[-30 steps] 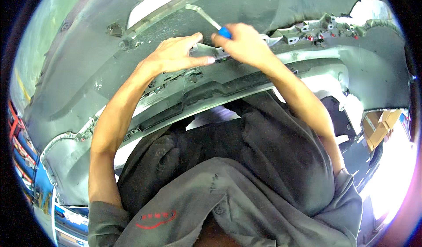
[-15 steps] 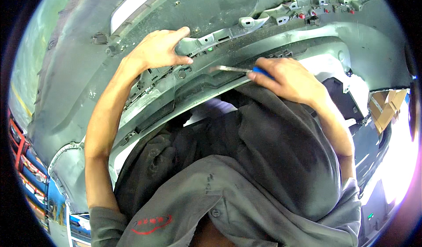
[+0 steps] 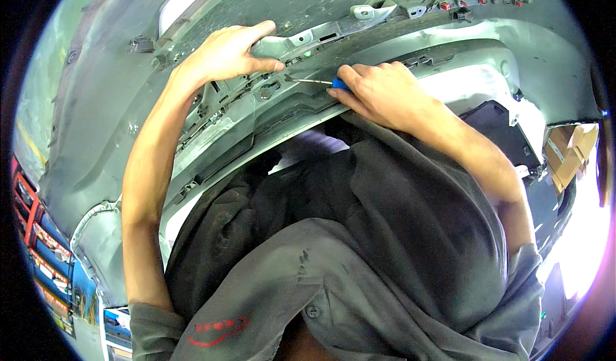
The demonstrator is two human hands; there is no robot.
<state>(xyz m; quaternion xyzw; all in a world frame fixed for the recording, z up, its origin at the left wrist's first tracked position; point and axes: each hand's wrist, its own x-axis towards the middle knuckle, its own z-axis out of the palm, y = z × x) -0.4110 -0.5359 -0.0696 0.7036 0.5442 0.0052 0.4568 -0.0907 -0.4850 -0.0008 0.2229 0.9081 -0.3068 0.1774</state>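
Observation:
A large grey car bumper [image 3: 102,149] lies with its inner side toward me. My left hand [image 3: 226,54] grips a grey plastic bracket strip [image 3: 301,38] on it, thumb on the near side and index finger along the far side; the other fingers are hidden. In my right hand [image 3: 388,94] is a screwdriver, its blue handle [image 3: 339,84] mostly covered by the fist. The thin metal shaft [image 3: 311,80] points left, and its tip is close below my left thumb, by the seam under the strip. Whether the tip touches the bumper I cannot tell.
Small red clips [image 3: 445,6] sit along the bracket at the upper right. Blue shelving with a red frame [image 3: 29,210] stands at the far left. On the right are cardboard [image 3: 568,155] and a dark panel [image 3: 491,130]. My dark-clothed legs [image 3: 410,200] are against the bumper's near edge.
My right hand has moved left and slightly up, bringing the screwdriver's tip close to my left thumb. My left hand keeps its grip, and the bumper sits slightly higher in the view.

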